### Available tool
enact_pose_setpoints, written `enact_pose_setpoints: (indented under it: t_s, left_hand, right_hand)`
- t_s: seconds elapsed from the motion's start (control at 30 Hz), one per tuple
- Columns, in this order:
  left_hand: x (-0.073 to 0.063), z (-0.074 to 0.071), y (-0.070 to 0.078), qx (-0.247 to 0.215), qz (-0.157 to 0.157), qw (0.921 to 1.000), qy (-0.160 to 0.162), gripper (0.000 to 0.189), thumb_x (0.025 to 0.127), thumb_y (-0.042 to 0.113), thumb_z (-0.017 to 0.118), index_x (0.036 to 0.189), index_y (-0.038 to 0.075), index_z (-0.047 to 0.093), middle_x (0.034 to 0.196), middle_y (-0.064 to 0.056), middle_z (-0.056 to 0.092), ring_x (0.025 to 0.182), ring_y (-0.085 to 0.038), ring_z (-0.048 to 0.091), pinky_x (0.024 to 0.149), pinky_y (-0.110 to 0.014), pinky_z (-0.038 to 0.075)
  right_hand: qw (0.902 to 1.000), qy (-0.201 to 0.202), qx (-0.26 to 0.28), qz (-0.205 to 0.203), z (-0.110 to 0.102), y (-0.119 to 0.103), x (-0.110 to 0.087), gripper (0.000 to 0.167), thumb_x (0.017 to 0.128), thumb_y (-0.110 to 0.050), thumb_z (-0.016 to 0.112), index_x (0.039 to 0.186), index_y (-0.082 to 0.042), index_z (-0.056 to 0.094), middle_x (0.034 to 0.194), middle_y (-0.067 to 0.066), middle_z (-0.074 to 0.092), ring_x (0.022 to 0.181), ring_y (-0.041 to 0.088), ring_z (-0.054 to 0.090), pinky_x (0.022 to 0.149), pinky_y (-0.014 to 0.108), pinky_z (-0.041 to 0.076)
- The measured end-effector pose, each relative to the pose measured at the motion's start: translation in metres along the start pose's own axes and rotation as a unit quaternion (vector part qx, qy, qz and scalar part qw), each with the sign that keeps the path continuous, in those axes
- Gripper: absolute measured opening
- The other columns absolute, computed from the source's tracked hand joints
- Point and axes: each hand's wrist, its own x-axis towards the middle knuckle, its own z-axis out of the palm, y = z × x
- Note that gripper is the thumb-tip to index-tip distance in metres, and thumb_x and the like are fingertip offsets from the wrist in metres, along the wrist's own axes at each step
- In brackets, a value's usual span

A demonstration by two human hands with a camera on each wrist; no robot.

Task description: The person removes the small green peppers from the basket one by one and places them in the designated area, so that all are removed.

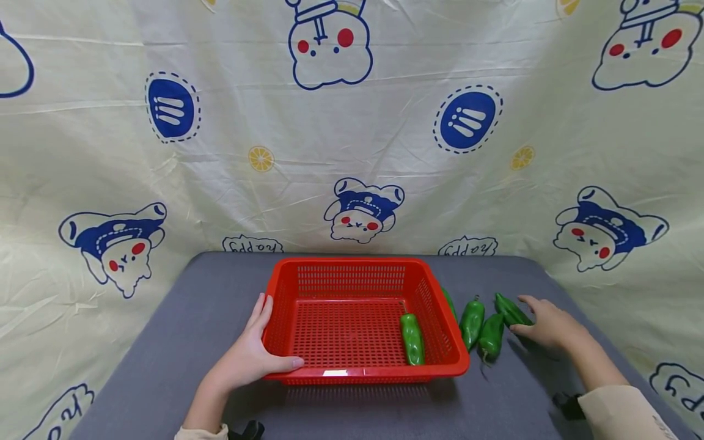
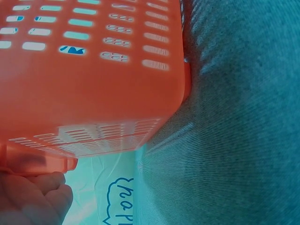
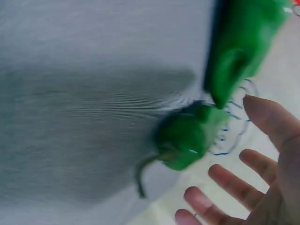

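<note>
A red plastic basket with slotted walls stands on the table. My left hand holds its near-left corner, thumb along the front rim and fingers against the left side; in the left wrist view some fingers show beside the rim. One green pepper lies inside the basket, toward the right. My right hand reaches over the outermost green pepper, thumb and fingers spread apart on either side of it. In the right wrist view a pepper with a curved stem lies near the fingertips, with space between them.
More green peppers lie right of the basket: one, another nearer the front, and one partly hidden behind the basket's right wall. A grey cloth covers the table. Behind hangs a pale printed curtain.
</note>
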Motion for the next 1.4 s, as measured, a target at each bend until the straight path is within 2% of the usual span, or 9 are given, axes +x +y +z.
enact_pose_setpoints:
  t_s: [0.27, 0.4, 0.5, 0.67, 0.9, 1.03, 1.2, 1.3, 1.4]
  left_hand:
    - [0.000, -0.001, -0.001, 0.000, -0.001, 1.0000, 0.000, 0.128, 0.068, 0.043, 0.087, 0.161, 0.018, 0.003, 0.167, 0.000, -0.013, 0.151, -0.036, 0.005, 0.106, -0.052, 0.047]
    - [-0.001, 0.000, -0.003, -0.004, -0.002, 1.0000, 0.001, 0.129, 0.067, 0.043, 0.088, 0.161, 0.018, 0.003, 0.167, 0.001, -0.013, 0.150, -0.036, 0.006, 0.106, -0.052, 0.047]
    - [0.000, 0.001, -0.003, -0.008, -0.001, 1.0000, 0.000, 0.129, 0.067, 0.043, 0.088, 0.161, 0.017, 0.003, 0.167, 0.000, -0.013, 0.150, -0.036, 0.006, 0.106, -0.052, 0.047]
    - [0.000, 0.001, -0.003, -0.010, 0.001, 1.0000, 0.000, 0.128, 0.068, 0.042, 0.087, 0.161, 0.017, 0.003, 0.167, -0.001, -0.013, 0.150, -0.037, 0.007, 0.106, -0.052, 0.047]
    - [0.001, 0.002, -0.002, -0.007, 0.006, 1.0000, 0.000, 0.127, 0.068, 0.041, 0.087, 0.161, 0.018, 0.003, 0.167, -0.001, -0.013, 0.150, -0.036, 0.007, 0.105, -0.052, 0.047]
    - [0.001, 0.001, -0.001, -0.006, 0.008, 1.0000, 0.001, 0.128, 0.068, 0.042, 0.087, 0.161, 0.018, 0.003, 0.167, -0.001, -0.013, 0.150, -0.037, 0.007, 0.106, -0.052, 0.047]
    - [0.001, 0.001, -0.001, -0.005, 0.002, 1.0000, -0.001, 0.128, 0.068, 0.041, 0.087, 0.161, 0.018, 0.003, 0.167, -0.001, -0.013, 0.150, -0.037, 0.008, 0.105, -0.052, 0.048]
    - [0.001, 0.000, 0.000, 0.002, -0.001, 1.0000, 0.000, 0.128, 0.068, 0.043, 0.087, 0.161, 0.017, 0.003, 0.168, -0.001, -0.013, 0.150, -0.036, 0.007, 0.107, -0.053, 0.045]
    - [0.001, 0.001, 0.000, 0.007, -0.001, 1.0000, 0.000, 0.129, 0.068, 0.044, 0.087, 0.161, 0.017, 0.002, 0.168, -0.001, -0.013, 0.151, -0.036, 0.006, 0.109, -0.055, 0.042]
  right_hand:
    - [0.9957, 0.070, 0.032, -0.052, -0.022, -0.068, -0.005, 0.083, 0.091, -0.056, 0.063, 0.148, -0.001, 0.037, 0.132, 0.032, 0.053, 0.113, 0.049, 0.055, 0.084, 0.064, 0.049]
    - [0.9885, 0.093, 0.081, -0.088, -0.028, -0.109, -0.008, 0.075, 0.093, -0.050, 0.064, 0.150, -0.008, 0.038, 0.132, 0.025, 0.056, 0.102, 0.036, 0.061, 0.073, 0.047, 0.056]
    - [0.9821, 0.099, 0.116, -0.111, -0.028, -0.137, -0.008, 0.069, 0.093, -0.041, 0.067, 0.150, -0.013, 0.039, 0.129, 0.019, 0.057, 0.093, 0.026, 0.060, 0.063, 0.033, 0.054]
    - [0.9789, 0.079, 0.129, -0.138, -0.021, -0.173, -0.007, 0.066, 0.092, -0.033, 0.070, 0.148, -0.015, 0.042, 0.125, 0.015, 0.059, 0.084, 0.021, 0.056, 0.060, 0.029, 0.052]
    - [0.9866, 0.050, 0.062, -0.143, -0.005, -0.198, -0.004, 0.071, 0.084, -0.039, 0.077, 0.145, -0.020, 0.048, 0.111, 0.007, 0.062, 0.098, 0.022, 0.054, 0.065, 0.030, 0.057]
    - [0.9888, 0.050, 0.000, -0.141, 0.003, -0.204, -0.003, 0.078, 0.076, -0.046, 0.083, 0.144, -0.025, 0.051, 0.106, 0.003, 0.063, 0.097, 0.020, 0.049, 0.067, 0.029, 0.050]
    - [0.9820, 0.051, -0.084, -0.161, 0.012, -0.209, 0.000, 0.091, 0.064, -0.054, 0.087, 0.143, -0.025, 0.054, 0.098, -0.002, 0.068, 0.097, 0.017, 0.044, 0.071, 0.031, 0.035]
    - [0.9762, 0.031, -0.128, -0.172, 0.017, -0.213, 0.001, 0.101, 0.059, -0.063, 0.086, 0.145, -0.022, 0.052, 0.081, -0.005, 0.064, 0.094, 0.017, 0.042, 0.072, 0.034, 0.030]
    - [0.9730, 0.002, -0.154, -0.172, 0.021, -0.216, 0.002, 0.111, 0.054, -0.069, 0.084, 0.147, -0.020, 0.049, 0.081, -0.005, 0.065, 0.099, 0.019, 0.045, 0.077, 0.037, 0.030]
